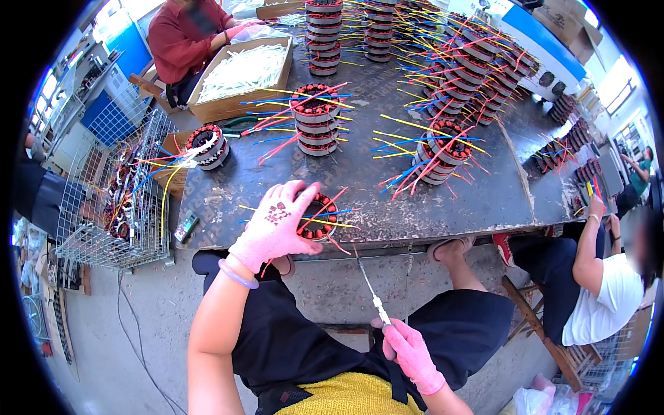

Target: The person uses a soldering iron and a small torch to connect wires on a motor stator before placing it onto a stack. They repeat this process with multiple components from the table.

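Note:
My left hand (278, 220), in a pink glove, grips a ring-shaped motor stator (322, 220) from its left side at the table's front edge. Red, blue and yellow wires stick out of the stator, and the glove hides part of it. Closed around the handle end of a slim rod-like tool (369, 285) is my gloved right hand (411, 351), low over my lap. The tool has a white collar and a thin shaft pointing up toward the table edge, its tip apart from the stator. Its exact kind I cannot tell.
Stacked stators (317, 123) stand on the dark table (256, 181), with more stacks (443, 153) to the right. A lone stator (207, 146) sits at left, near a carton of white strips (242, 72). A wire basket (114, 200) stands left. Co-workers sit far left and right.

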Available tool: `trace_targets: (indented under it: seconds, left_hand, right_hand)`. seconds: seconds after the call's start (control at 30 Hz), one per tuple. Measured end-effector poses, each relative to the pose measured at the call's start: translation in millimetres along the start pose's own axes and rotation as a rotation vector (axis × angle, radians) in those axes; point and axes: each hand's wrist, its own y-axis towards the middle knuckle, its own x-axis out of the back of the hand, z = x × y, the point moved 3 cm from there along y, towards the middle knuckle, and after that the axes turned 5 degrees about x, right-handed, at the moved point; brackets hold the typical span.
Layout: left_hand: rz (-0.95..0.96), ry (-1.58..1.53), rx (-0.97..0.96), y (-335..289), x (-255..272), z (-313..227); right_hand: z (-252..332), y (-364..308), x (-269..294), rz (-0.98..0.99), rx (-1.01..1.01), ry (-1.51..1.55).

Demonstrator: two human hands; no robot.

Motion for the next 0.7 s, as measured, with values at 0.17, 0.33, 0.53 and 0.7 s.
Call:
trace_targets:
  seconds: [0.17,0.33,0.53,0.7]
  left_hand:
    - [0.03,-0.08,0.023,6.3,2.1,-0.6]
    - [-0.023,-0.1,-0.037,13.3,-0.2,0.6]
    - [0.007,-0.1,-0.071,15.8,-3.9,4.0]
    - [0.024,-0.145,-0.093,18.2,-3.5,4.0]
  right_hand:
    - [4.8,2.2,-6.3,0.007,0.009,-0.016]
    - [1.2,7.0,-5.5,0.01,0.028,-0.005]
    - [2.0,12.8,-4.0,0.002,0.041,-0.108]
    - [-4.6,13.9,-4.0,0.016,0.027,-0.06]
